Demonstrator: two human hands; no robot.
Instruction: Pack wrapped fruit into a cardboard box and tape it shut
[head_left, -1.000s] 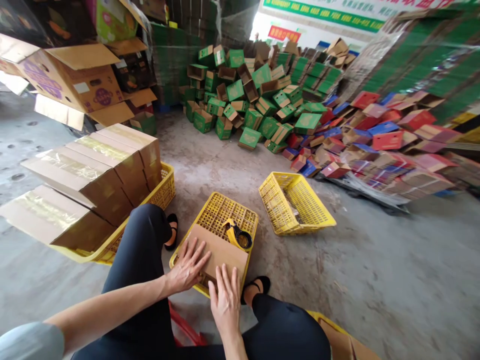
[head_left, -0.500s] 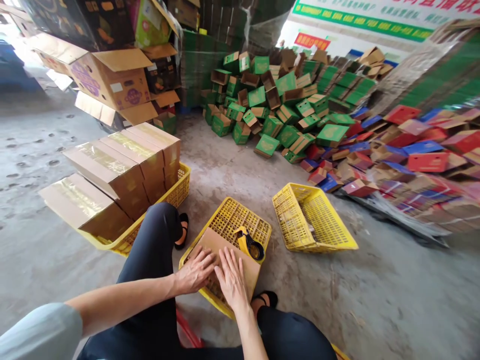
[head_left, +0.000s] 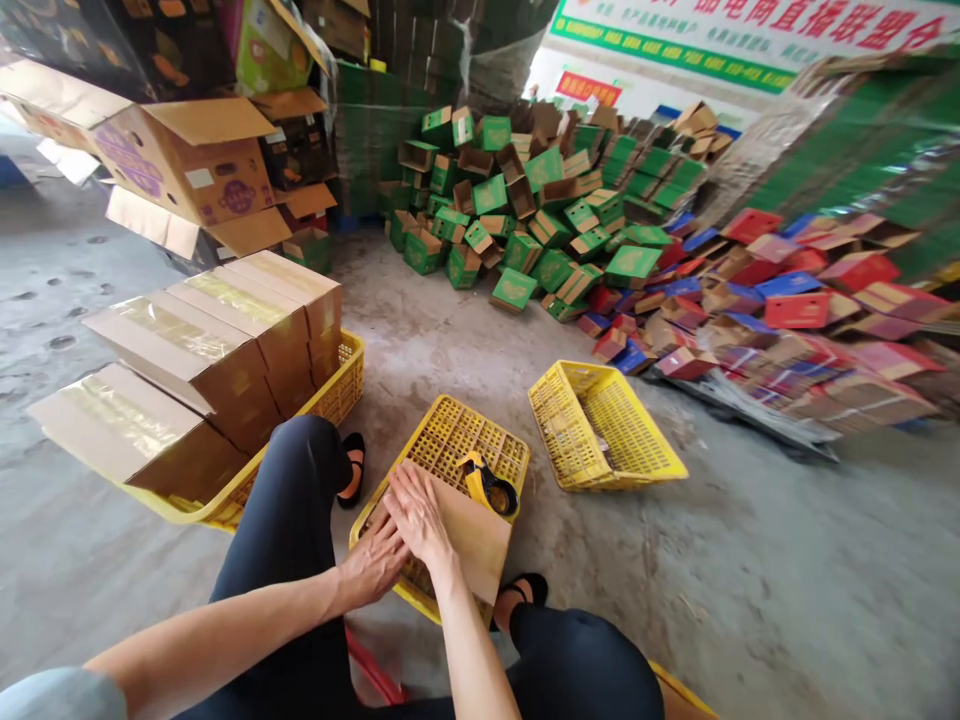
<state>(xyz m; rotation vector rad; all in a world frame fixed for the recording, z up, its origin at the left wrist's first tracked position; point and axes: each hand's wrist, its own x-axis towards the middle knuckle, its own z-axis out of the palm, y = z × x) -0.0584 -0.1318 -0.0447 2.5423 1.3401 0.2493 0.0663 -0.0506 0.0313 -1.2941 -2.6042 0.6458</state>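
Observation:
A flat brown cardboard piece [head_left: 476, 540], perhaps a folded box, lies on an upturned yellow plastic crate [head_left: 442, 425] between my knees. My right hand [head_left: 420, 515] rests flat on its left part, fingers stretched out and close together. Beside and partly under it, my left hand [head_left: 373, 565] lies at the left edge of the cardboard with its fingers extended; some of its fingertips are hidden by the right hand. A yellow and black tape dispenser [head_left: 474, 480] sits on the crate at the far edge of the cardboard.
To the left, a yellow crate [head_left: 352, 375] holds several taped cardboard boxes [head_left: 225, 350]. A tilted yellow basket [head_left: 630, 430] stands on the concrete floor at right. Behind are heaps of green boxes [head_left: 517, 285] and red and blue boxes [head_left: 799, 310]. Large open cartons [head_left: 195, 165] are stacked back left.
My right hand has slid left across the cardboard, from its middle to beside and over my left hand's fingers. The whole view has shifted slightly.

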